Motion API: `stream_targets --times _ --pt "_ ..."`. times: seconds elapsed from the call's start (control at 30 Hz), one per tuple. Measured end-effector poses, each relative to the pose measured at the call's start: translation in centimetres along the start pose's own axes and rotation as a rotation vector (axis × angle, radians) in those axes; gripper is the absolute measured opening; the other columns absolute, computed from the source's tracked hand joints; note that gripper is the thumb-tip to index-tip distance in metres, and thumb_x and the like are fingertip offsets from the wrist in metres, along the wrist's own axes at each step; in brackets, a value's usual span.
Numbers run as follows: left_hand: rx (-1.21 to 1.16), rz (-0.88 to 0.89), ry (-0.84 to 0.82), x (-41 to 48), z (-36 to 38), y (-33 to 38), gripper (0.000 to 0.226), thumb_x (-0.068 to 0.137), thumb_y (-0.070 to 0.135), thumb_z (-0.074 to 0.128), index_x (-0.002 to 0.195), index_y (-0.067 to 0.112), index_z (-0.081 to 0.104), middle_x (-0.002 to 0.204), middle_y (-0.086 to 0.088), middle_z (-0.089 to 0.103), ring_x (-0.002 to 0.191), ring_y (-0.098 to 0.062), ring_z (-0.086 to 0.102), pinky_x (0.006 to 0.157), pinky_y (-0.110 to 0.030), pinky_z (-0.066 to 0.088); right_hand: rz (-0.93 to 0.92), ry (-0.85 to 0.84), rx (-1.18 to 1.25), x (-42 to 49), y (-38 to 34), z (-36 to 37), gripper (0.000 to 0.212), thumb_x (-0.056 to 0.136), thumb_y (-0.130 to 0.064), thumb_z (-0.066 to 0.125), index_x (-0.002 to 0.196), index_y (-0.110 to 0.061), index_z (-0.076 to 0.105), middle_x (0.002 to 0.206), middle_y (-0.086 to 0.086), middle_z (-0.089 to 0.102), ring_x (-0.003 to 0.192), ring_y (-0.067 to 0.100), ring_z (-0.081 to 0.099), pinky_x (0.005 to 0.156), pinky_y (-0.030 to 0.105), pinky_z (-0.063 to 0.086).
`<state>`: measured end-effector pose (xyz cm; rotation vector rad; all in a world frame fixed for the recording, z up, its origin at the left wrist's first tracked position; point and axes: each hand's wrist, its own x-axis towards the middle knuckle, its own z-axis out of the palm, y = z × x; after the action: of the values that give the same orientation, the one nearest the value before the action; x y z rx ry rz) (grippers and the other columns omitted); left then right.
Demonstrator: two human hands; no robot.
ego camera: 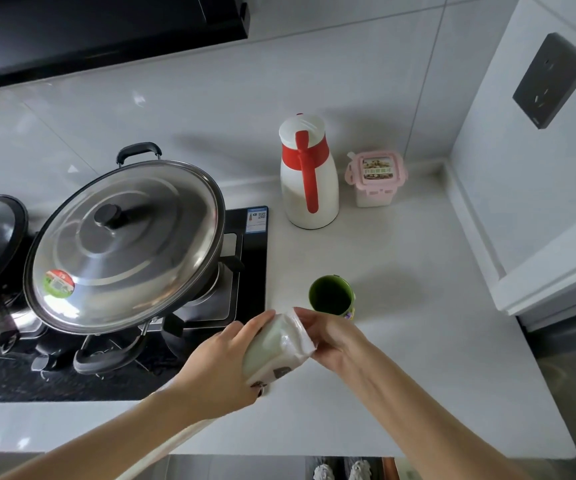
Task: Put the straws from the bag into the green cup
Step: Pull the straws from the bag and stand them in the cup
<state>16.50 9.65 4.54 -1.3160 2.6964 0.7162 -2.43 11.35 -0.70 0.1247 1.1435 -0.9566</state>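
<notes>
A clear plastic bag of white straws (276, 348) is held above the counter, tilted with its top end toward the green cup (331, 295). My left hand (220, 365) wraps around the bag's lower body. My right hand (328, 336) pinches the bag's folded top edge, just in front of the cup. The cup stands upright on the white counter, and its dark inside shows no straws.
A gas stove (245, 271) with a big steel-lidded pot (123, 247) lies to the left. A white and red thermos jug (309, 174) and a pink-lidded container (376, 178) stand at the back. A wall (522, 168) rises on the right. The counter's front edge (383, 452) is near.
</notes>
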Motion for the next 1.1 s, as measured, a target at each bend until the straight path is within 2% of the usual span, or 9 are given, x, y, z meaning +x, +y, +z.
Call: stream_targets --times 0.1,0.17,0.27,0.37,0.47,0.6,0.83,0.97,1.1 --pt "0.034 0.018 -0.039 0.1 -0.5 -0.9 0.098 0.063 0.041 0.065 0.137 0.053 0.001 0.110 0.008 0.055 0.085 -0.016 0.059 0.072 -0.030 0.051 -0.048 -0.069 0.017 -0.9 -0.3 0.0 0.031 0.083 0.016 0.042 0.091 0.001 0.067 0.068 0.009 0.064 0.059 0.021 0.063 0.049 0.026 0.051" --pt "0.201 0.032 -0.067 0.4 -1.7 -1.1 0.098 0.067 0.040 0.061 0.140 0.051 -0.003 0.112 0.010 0.052 0.089 -0.015 0.058 0.075 -0.029 0.049 -0.069 -0.110 0.011 -1.5 -0.5 0.2 0.016 0.085 -0.003 0.056 0.093 -0.004 0.069 0.082 0.009 0.066 0.073 0.024 0.061 0.061 0.031 0.053" --pt "0.385 0.065 -0.103 1.1 -3.9 -0.6 0.099 0.070 0.042 0.063 0.138 0.048 -0.008 0.111 0.010 0.053 0.091 -0.013 0.057 0.075 -0.026 0.048 -0.022 -0.155 -0.013 -1.5 -0.8 0.6 0.022 0.091 -0.027 0.054 0.099 -0.011 0.066 0.095 0.007 0.066 0.084 0.025 0.062 0.072 0.039 0.054" --pt "0.322 -0.015 -0.285 2.0 -5.9 1.1 0.106 0.060 0.040 0.072 0.138 0.043 -0.001 0.109 0.007 0.055 0.089 -0.013 0.058 0.075 -0.030 0.051 0.049 -0.174 -0.039 -1.5 -0.8 1.8 0.034 0.093 -0.044 0.045 0.100 -0.016 0.062 0.111 0.009 0.062 0.106 0.029 0.059 0.093 0.050 0.048" --pt "0.211 -0.208 -0.563 3.2 -7.3 3.1 0.108 0.058 0.036 0.079 0.139 0.037 0.007 0.103 0.003 0.060 0.086 -0.014 0.060 0.076 -0.033 0.054 0.100 -0.259 -0.001 -2.0 -1.1 2.9 0.054 0.094 -0.054 0.034 0.122 -0.013 0.055 0.124 0.016 0.057 0.119 0.033 0.051 0.096 0.048 0.043" --pt "0.199 -0.340 -0.737 4.1 -8.8 4.5 0.104 0.056 0.041 0.080 0.137 0.034 0.016 0.101 0.003 0.062 0.088 -0.015 0.062 0.082 -0.035 0.054 0.022 -0.244 0.003 -2.3 -1.8 2.6 0.061 0.093 -0.052 0.038 0.129 -0.006 0.051 0.126 0.019 0.054 0.115 0.035 0.047 0.105 0.053 0.034" --pt "1.122 -0.106 -0.628 5.4 -11.7 7.5 0.101 0.073 0.025 0.069 0.146 0.030 -0.001 0.096 -0.003 0.055 0.069 -0.017 0.050 0.060 -0.029 0.042 0.125 -0.326 0.086 -1.9 -1.2 2.6 0.054 0.091 -0.053 0.044 0.122 -0.010 0.055 0.126 0.019 0.059 0.113 0.040 0.057 0.090 0.058 0.047" --pt "1.302 -0.053 -0.538 6.6 -11.7 8.9 0.086 0.084 0.027 0.053 0.147 0.028 -0.005 0.107 -0.007 0.053 0.077 -0.021 0.049 0.066 -0.030 0.040 0.139 -0.398 0.170 -1.3 -1.5 3.1 0.059 0.089 -0.055 0.044 0.129 -0.012 0.052 0.130 0.020 0.056 0.115 0.042 0.056 0.090 0.060 0.046" --pt "1.369 -0.089 -0.519 7.8 -11.6 10.4 0.084 0.086 0.026 0.050 0.147 0.027 -0.008 0.116 -0.010 0.048 0.080 -0.025 0.045 0.068 -0.033 0.037 0.107 -0.424 0.223 -1.5 -2.4 4.1 0.074 0.067 -0.053 0.070 0.128 -0.015 0.055 0.131 0.017 0.056 0.114 0.041 0.058 0.091 0.061 0.047"
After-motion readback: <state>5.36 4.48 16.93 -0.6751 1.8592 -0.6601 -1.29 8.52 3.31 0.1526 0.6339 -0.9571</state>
